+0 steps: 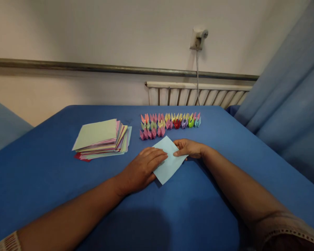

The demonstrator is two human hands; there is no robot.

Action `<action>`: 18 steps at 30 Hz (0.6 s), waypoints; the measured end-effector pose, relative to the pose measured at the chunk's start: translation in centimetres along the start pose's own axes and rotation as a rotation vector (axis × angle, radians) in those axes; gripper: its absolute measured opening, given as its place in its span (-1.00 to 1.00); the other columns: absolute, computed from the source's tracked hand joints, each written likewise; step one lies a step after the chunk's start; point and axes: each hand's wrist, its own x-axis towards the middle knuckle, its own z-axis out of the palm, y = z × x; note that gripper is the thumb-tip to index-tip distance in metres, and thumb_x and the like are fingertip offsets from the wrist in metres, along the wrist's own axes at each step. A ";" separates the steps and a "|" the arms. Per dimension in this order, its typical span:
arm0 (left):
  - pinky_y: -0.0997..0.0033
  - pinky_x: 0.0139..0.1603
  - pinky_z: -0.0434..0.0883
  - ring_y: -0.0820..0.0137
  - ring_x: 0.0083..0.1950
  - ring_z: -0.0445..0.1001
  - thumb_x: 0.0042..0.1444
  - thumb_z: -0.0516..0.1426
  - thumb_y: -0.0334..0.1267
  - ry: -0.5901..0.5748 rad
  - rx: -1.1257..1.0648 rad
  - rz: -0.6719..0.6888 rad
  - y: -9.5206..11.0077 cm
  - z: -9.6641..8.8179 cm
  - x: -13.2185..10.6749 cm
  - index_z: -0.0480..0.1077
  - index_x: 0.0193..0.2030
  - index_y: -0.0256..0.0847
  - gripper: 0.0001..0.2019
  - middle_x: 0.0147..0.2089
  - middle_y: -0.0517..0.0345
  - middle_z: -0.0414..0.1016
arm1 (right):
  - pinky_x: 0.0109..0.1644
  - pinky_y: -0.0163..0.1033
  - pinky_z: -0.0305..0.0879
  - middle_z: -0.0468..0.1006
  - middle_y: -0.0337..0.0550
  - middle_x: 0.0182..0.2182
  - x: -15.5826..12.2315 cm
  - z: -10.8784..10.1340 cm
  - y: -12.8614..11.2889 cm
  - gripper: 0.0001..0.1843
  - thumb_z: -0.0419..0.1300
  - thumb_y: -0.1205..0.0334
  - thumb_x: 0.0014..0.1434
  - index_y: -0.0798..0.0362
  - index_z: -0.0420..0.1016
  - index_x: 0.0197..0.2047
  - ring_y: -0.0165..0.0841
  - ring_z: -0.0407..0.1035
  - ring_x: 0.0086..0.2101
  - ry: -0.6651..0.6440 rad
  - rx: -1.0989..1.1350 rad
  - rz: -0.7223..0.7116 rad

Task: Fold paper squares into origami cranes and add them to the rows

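A square sheet of light blue paper [166,169] is held between my two hands, one corner pointing towards me. My left hand [144,165] grips its left side, fingers on top and the thumb partly hidden below. On the right corner, my right hand [189,149] pinches the sheet, its thumb on top and the fingers mostly underneath. Just beyond the paper stand several small folded paper cranes [177,123] in rows, in pink, yellow, red, purple, green and blue.
A loose stack of coloured paper sheets [98,134] lies to the left on the blue-covered table [68,184]. Behind the table are a radiator [172,96], a wall rail [107,68] and a plugged-in cord [197,69]. A blue curtain [285,94] hangs on the right.
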 end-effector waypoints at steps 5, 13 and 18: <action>0.15 0.00 0.35 0.26 -0.11 0.45 0.23 0.02 -0.30 -0.063 0.020 -0.202 -1.4 1.0 -0.2 0.42 -0.13 -0.20 -0.82 -0.19 0.03 0.52 | -0.36 -0.31 0.32 0.48 -0.24 -0.38 0.0 -0.1 -0.4 -0.57 0.40 0.19 -0.15 0.09 0.36 -0.22 -0.43 0.37 -0.43 0.151 -0.261 -0.046; 0.26 -0.07 0.33 0.28 -0.12 0.40 0.19 0.05 -0.31 -0.023 -0.029 -0.283 -2.6 1.6 -0.2 0.41 -0.21 -0.19 -0.88 -0.15 0.05 0.48 | -0.07 -0.17 0.27 0.44 -0.14 -0.20 -2.5 -0.4 -3.0 -0.49 0.37 0.09 -0.07 0.08 0.39 -0.06 -0.32 0.34 -0.19 0.089 -0.527 -0.172; 0.31 -0.19 0.31 0.30 -0.22 0.37 0.25 -0.01 -0.24 0.007 -0.022 -0.351 -2.6 1.4 0.0 0.39 -0.24 -0.20 -0.82 -0.30 0.08 0.43 | -0.11 -0.22 0.22 0.40 -0.13 -0.20 -1.3 1.9 -2.2 -0.51 0.43 0.15 -0.15 0.07 0.44 -0.12 -0.31 0.28 -0.21 0.106 -1.030 -0.215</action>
